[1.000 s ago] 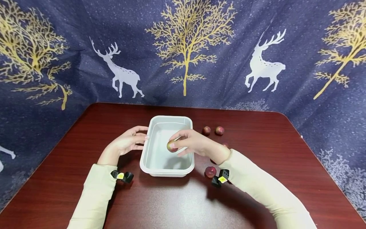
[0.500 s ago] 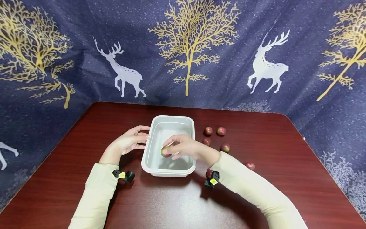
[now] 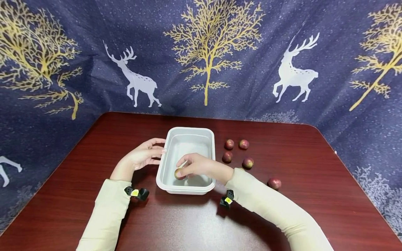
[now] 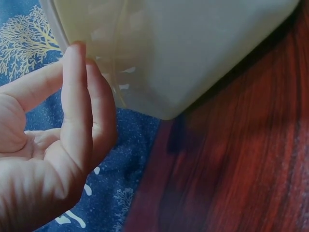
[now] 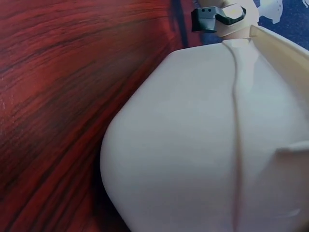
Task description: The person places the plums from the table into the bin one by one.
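**Right hand holding a fruit low inside the tub**

Head view: a person in pale sleeves is sitting at a dark red table. A white tub is standing near the middle of it. The right hand is reaching down into the tub, its fingers curling round a small red-green fruit, which is sitting low in the near left part of the tub, at or just above the floor; whether it is touching cannot be told. The left hand is resting beside the tub's left wall, fingers loosely extended, fingertips at the rim and holding nothing. Five more fruits are lying on the table to the right of the tub: four in a loose cluster near it, one further right and nearer the person. A small black-and-yellow device is sitting at each wrist. A dark blue cloth with gold trees and white deer is hanging behind the table.

Left wrist view: the left hand is showing its palm, fingers nearly straight and relaxed, with the fingertips touching the tub at its outer wall. The table is lying under it.

Right wrist view: the tub's outer wall is filling most of the frame, standing on the table. The right hand and the fruit are not showing here. The other wrist's device is visible at the top.
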Tool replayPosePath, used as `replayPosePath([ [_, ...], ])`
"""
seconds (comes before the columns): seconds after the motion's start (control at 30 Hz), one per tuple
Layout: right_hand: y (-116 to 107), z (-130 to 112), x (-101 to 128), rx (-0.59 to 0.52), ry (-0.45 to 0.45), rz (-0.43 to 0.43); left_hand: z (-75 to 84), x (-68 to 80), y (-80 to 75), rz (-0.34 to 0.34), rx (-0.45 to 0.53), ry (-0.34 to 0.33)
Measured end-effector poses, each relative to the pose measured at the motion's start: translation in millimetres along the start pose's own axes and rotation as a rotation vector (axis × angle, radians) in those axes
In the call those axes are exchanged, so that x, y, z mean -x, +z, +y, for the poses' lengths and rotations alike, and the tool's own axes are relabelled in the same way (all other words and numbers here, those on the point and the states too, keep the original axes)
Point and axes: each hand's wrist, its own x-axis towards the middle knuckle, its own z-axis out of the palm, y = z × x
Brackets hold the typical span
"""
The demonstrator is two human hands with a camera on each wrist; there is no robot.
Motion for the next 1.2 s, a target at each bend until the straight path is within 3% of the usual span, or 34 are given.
replayPosePath([
  [0.57, 2.6, 2.4, -3.8, 0.203, 0.008, -0.001, 1.2, 0.1, 0.6, -0.004, -0.009, 0.009],
  [1.2, 4.5, 2.9, -4.7, 0.264, -0.029, 0.050, -0.8, 0.6, 0.7, -0.012, 0.011, 0.017],
])
